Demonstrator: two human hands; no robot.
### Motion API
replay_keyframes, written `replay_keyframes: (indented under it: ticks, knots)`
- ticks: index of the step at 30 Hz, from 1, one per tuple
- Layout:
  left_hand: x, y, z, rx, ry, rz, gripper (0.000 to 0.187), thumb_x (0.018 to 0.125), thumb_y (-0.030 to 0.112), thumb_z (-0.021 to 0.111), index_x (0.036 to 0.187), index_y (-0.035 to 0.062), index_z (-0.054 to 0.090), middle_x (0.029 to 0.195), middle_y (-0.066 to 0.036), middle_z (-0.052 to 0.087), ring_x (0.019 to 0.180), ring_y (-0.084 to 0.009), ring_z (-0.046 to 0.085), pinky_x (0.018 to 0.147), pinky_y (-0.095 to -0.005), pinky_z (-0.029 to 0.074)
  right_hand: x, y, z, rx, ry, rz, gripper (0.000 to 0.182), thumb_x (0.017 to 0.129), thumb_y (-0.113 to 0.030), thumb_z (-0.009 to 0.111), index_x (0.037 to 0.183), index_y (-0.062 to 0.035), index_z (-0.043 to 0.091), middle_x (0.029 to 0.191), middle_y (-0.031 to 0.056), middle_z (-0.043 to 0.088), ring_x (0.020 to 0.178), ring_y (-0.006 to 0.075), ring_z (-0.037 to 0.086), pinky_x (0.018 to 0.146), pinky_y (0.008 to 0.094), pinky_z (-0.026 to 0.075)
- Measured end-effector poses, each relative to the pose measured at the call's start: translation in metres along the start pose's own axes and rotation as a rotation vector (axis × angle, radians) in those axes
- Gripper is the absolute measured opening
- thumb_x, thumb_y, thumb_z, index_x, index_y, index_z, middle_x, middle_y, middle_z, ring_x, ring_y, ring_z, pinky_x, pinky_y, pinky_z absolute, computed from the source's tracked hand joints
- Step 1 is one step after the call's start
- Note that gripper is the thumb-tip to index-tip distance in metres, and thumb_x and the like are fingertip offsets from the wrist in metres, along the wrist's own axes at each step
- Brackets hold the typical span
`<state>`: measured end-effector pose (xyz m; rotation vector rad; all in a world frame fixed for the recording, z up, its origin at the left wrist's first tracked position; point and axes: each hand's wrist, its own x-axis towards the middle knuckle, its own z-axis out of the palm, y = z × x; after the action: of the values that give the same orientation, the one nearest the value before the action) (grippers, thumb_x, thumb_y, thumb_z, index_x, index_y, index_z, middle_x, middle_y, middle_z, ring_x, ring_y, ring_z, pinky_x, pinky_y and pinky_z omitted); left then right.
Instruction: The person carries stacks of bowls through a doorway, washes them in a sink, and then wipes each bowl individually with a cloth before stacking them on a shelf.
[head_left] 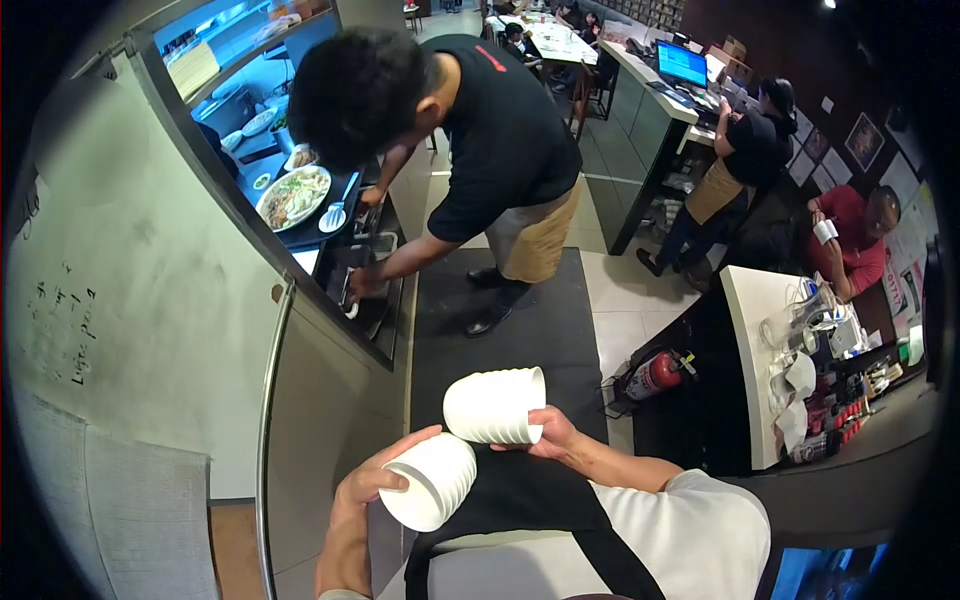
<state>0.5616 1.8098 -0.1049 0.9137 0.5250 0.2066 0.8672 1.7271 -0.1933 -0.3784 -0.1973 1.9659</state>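
Two stacks of white bowls or cups are held in front of my dark apron. My left hand (375, 475) grips the lower left stack (430, 482), with the thumb at its rim and the fingers behind it. My right hand (550, 433) is closed round the rim end of the other stack (492, 405), which lies on its side, slightly higher and to the right. The two stacks touch or nearly touch near the middle. Both show several nested rims.
A co-worker (510, 140) in black bends over a counter holding a food plate (294, 197). A fire extinguisher (655, 375) stands right, beside a counter (745, 330) with glassware. Another person (750, 140) stands at a computer; one in red (857, 240) holds white cups.
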Motion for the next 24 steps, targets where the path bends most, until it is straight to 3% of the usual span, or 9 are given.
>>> replay_keyframes:
  ticks: [17, 24]
  knots:
    - [0.01, 0.005, -0.007, 0.021, -0.074, -0.007, 0.103, 0.061, 0.023, 0.068, 0.152, -0.0019, 0.025, 0.148, -0.018, 0.04, 0.138, -0.0274, 0.038, 0.115, -0.0363, 0.025, -0.002, 0.001, -0.006, 0.034, 0.036, -0.006, 0.068, 0.082, -0.006, 0.055, 0.146, 0.0001, 0.03, 0.141, 0.0223, 0.045, 0.129, 0.0402, 0.047, 0.103, 0.0623, 0.042]
    - [0.013, 0.011, -0.004, 0.042, -0.119, -0.013, 0.107, 0.062, 0.028, 0.072, 0.152, -0.0019, 0.022, 0.15, -0.018, 0.038, 0.14, -0.0273, 0.035, 0.116, -0.0376, 0.022, 0.0, 0.0, -0.012, 0.08, -0.04, -0.035, 0.063, 0.083, -0.008, 0.057, 0.141, 0.006, 0.035, 0.137, 0.0255, 0.048, 0.125, 0.0434, 0.051, 0.1, 0.0627, 0.045]
